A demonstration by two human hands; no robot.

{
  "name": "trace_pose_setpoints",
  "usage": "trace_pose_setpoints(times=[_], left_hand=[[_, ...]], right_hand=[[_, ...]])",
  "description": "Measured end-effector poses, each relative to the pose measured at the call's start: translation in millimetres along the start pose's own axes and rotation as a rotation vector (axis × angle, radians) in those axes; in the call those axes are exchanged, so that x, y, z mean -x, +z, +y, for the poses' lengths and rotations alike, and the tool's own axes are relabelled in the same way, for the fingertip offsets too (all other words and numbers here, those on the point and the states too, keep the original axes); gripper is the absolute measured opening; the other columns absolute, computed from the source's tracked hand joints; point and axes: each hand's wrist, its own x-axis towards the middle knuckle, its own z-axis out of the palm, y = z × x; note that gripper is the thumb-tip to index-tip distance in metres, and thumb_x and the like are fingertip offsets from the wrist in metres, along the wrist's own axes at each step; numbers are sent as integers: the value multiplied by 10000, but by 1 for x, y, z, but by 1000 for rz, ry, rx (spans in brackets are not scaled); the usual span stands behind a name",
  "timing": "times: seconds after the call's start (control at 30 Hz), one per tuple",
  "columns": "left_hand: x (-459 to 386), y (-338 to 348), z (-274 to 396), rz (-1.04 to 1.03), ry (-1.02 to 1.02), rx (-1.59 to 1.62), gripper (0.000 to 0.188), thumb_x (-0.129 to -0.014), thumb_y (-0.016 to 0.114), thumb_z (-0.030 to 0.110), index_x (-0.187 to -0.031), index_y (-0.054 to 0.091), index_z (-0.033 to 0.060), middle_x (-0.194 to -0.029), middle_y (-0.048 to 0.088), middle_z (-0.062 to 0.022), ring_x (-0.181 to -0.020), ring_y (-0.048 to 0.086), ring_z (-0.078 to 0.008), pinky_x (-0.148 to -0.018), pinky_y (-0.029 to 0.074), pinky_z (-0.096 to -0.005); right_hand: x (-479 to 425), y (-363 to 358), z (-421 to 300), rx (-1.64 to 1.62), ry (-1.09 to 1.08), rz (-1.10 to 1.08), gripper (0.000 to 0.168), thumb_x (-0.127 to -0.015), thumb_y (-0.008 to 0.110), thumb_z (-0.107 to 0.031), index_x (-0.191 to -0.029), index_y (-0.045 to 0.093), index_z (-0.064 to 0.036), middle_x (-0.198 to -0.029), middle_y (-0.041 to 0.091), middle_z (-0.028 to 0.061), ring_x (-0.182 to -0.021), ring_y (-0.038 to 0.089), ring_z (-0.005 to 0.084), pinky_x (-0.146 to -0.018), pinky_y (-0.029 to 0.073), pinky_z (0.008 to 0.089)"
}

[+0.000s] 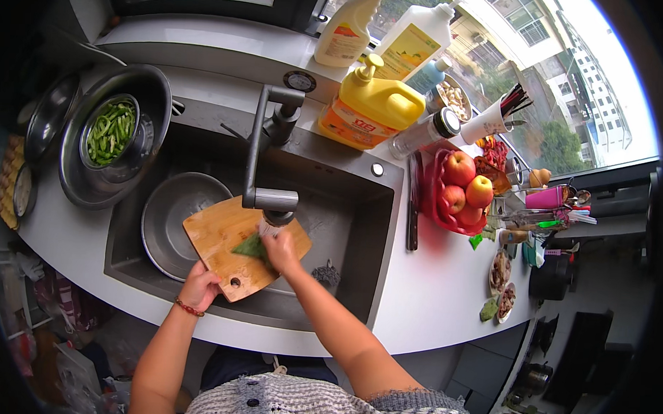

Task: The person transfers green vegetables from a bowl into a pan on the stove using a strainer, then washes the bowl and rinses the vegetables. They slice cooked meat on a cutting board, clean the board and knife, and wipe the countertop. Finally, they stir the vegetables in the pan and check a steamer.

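Observation:
A wooden cutting board (221,228) is held tilted over the sink (358,230), under the dark grey faucet (254,149). My left hand (200,287) grips its near left edge, close to the hole in the board. With my right hand (280,252) I press a green scrubbing cloth (250,247) against the board's face. Water runs from the faucet head beside that hand. Partly beneath the board, a round metal basin (172,218) sits in the sink. A steel wool scrubber (326,273) lies on the sink floor to the right.
On the left, a large metal bowl (73,159) holds a smaller bowl of sliced green peppers (112,133). Behind the sink stands a yellow detergent jug (370,107). A knife (413,204) lies right of the sink, beside a red basket (433,205) of apples (460,167).

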Motion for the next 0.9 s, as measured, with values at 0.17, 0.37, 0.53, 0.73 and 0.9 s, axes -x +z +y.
trace_pose_setpoints(times=[0.17, 0.37, 0.53, 0.73, 0.9], left_hand=[[10, 12, -6, 55, 18, -44, 625, -667, 450, -29, -1280, 338, 21, -1227, 479, -116, -1125, 494, -272, -884, 461, -437], [28, 20, 5, 143, 60, -31, 519, -695, 461, -30, -1203, 372, 20, -1136, 506, -119, -1014, 552, -249, -753, 529, -408], [39, 30, 8, 221, 53, -111, 513, -691, 445, -41, -1196, 372, 17, -1123, 508, -122, -997, 556, -241, -743, 532, -395], [52, 39, 20, 270, 179, -86, 507, -680, 424, -49, -1183, 380, -10, -1121, 510, -123, -984, 558, -230, -721, 531, -363], [71, 54, 34, 266, 196, -90, 513, -679, 422, -60, -1188, 379, -17, -1126, 506, -121, -983, 555, -214, -726, 526, -343]], right_hand=[[-33, -7, 20, 36, -227, 141, 254, -778, 565, -102, -1016, 584, -18, -1028, 593, 180, -949, 558, 348, -805, 440, 369], [23, 14, -2, 171, -585, -67, 181, -733, 626, -101, -870, 552, -8, -936, 586, 136, -875, 535, 320, -743, 424, 382], [17, 37, -10, -209, -81, 64, 178, -764, 602, -103, -737, 451, -14, -740, 509, 49, -708, 477, 184, -639, 396, 332], [22, 25, -18, 10, -345, 50, 197, -800, 546, -106, -964, 576, 0, -866, 567, 138, -916, 559, 266, -801, 423, 328], [51, 22, -43, 201, -503, -62, 186, -752, 642, -160, -853, 563, -25, -960, 538, 136, -958, 493, 333, -786, 415, 381]])
